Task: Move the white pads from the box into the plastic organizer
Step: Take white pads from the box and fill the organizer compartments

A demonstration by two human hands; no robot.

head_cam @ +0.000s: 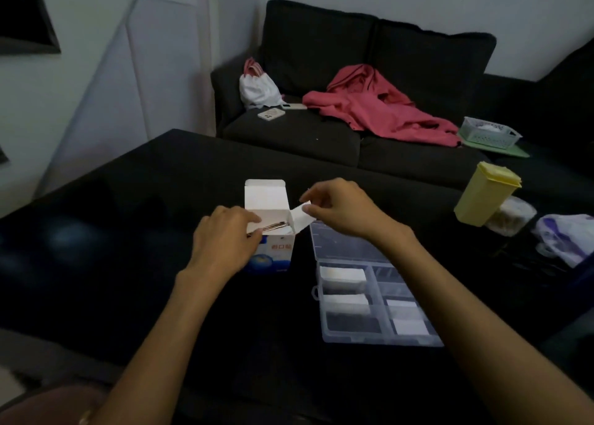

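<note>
Box (pixel 273 231) of white card stands upright on the dark table (pixel 128 264), its top flaps open and its blue-printed front facing the camera; every other place here is told from it. The left hand (pixel 225 241) wraps the box's left side, fingers curled at the upper left corner of the opening, thumb on the near wall, so it grips the box. Inside the opening, thin flat edges of the remaining contents (pixel 276 225) show, packed against the near wall. Just right of the box's top, the right hand (pixel 340 209) hangs above the table with thumb and forefinger pinched narrowly on a white pad (pixel 303 215), which sits tilted beside the box's right flap; whether pad and flap touch cannot be told. Right of the box and nearer the camera lies the clear plastic organizer (pixel 379 338), its transparent lid (pixel 347 241) swung back flat toward the box's right side. White pads already in the organizer (pixel 342 275) fill several compartments: two in the column closest to the box, and smaller ones in the column farther right. Far to the right of the box a pale yellow lidded container (pixel 485 196) leans over a clear round tub (pixel 511 215), with a white and purple plastic bag (pixel 569 235) beyond them. Behind the box, past the table's far edge, a dark sofa (pixel 401 55) carries a red garment (pixel 379 106), a white drawstring bag (pixel 258 90) and a green basket (pixel 488 130).
</note>
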